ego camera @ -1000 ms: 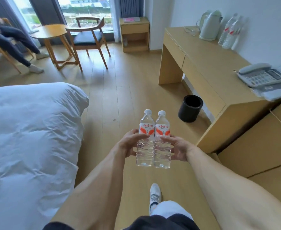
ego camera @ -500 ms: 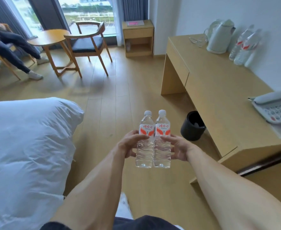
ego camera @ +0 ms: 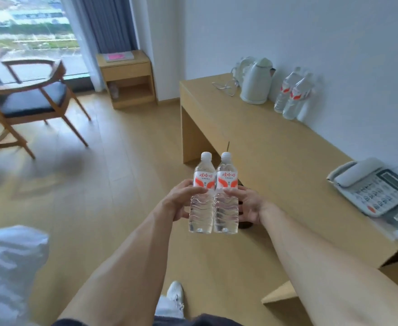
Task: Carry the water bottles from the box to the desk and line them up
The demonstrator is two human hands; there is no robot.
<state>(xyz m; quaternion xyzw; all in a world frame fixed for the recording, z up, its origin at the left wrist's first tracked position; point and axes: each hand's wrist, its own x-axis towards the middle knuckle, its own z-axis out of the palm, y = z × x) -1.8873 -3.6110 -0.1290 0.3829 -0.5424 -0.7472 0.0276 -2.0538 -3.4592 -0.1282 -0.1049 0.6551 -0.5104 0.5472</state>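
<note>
I am watching the left hand [ego camera: 178, 201] and right hand [ego camera: 249, 203] gripping two upright clear plastic water bottles [ego camera: 213, 196], touching, left of the light wooden desk [ego camera: 275, 147].

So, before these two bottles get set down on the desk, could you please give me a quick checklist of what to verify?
1. Left hand grips the left bottle: ok.
2. Right hand grips the right bottle: ok.
3. Both carried bottles upright, caps on: ok.
4. Bare desk surface between the bottles by the wall and the telephone: ok.
5. Existing row standing straight: cannot tell, blurred.
6. Carried bottles over the desk: not ok, they seem short of its edge.
</note>
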